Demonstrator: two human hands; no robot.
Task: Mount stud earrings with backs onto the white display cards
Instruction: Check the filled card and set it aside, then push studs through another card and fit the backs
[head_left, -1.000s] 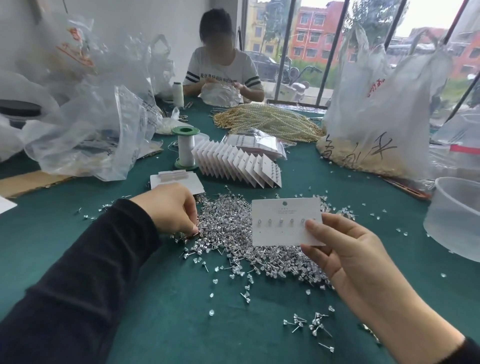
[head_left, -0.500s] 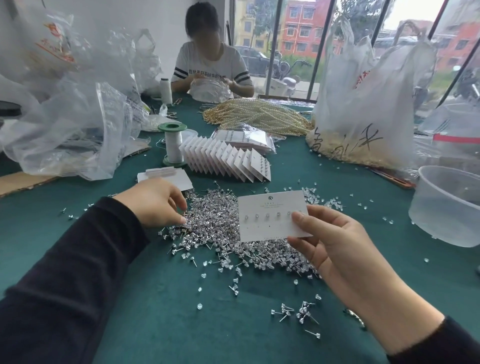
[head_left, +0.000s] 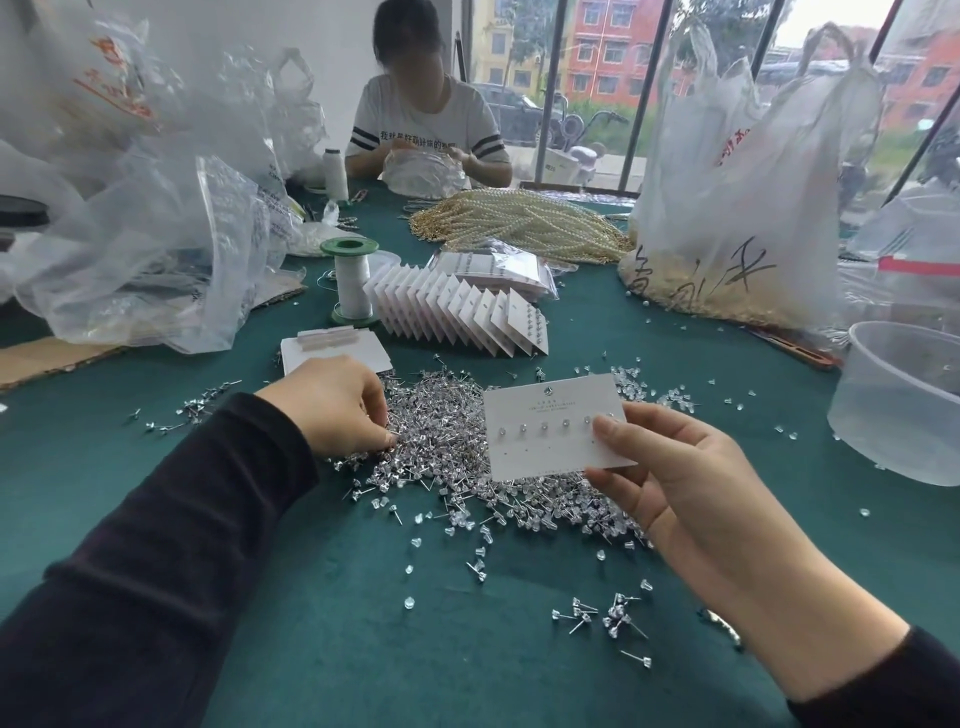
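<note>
My right hand (head_left: 685, 493) holds a white display card (head_left: 545, 431) by its right edge, thumb on the front, just above the table. A row of several studs sits across the card's middle. A big pile of silver stud earrings (head_left: 441, 441) lies on the green table (head_left: 311, 623) under and left of the card. My left hand (head_left: 337, 405) rests at the pile's left edge with fingertips curled down into the studs; whether it pinches one is hidden. Clear earring backs (head_left: 467, 525) are scattered at the pile's near side.
A fanned row of filled cards (head_left: 462, 312) stands behind the pile, beside a white thread spool (head_left: 352, 283) and a blank card stack (head_left: 332, 353). A clear plastic tub (head_left: 904, 400) sits at right. Plastic bags crowd both sides; pearl strands (head_left: 519, 218) and another person sit at the far end.
The view has shifted slightly. My left hand's fingertips have dipped further into the stud pile. The card in my right hand stays at about the same place.
</note>
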